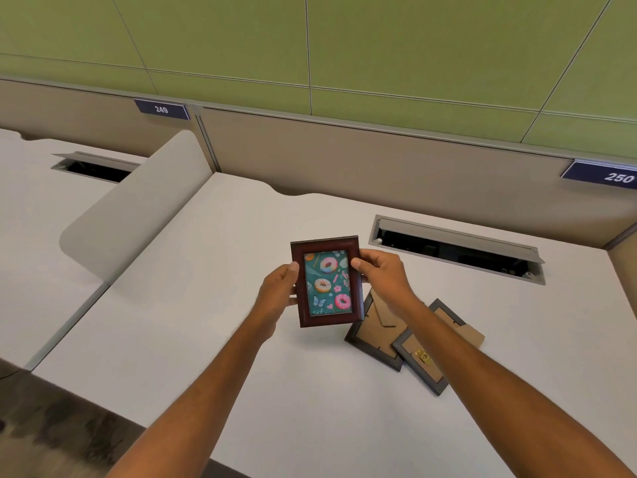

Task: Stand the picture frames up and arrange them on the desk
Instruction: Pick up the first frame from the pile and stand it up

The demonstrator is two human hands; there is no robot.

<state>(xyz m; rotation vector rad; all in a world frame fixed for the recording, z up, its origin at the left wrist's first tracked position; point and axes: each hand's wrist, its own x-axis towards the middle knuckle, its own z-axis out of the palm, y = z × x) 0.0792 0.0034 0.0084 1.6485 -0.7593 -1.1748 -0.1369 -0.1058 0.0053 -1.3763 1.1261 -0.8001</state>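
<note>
Both hands [279, 291] [382, 274] grip one red frame [327, 281] — two dark frames [374, 334] [425, 353] lie face-down.

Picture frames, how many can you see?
3. The doughnut-picture frame is held above the desk by the left hand and right hand. Two dark frames lie face down on the desk: one partly behind the right arm, one overlapping it.

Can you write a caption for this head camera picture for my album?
Both hands hold a donut picture frame above the desk.
</note>
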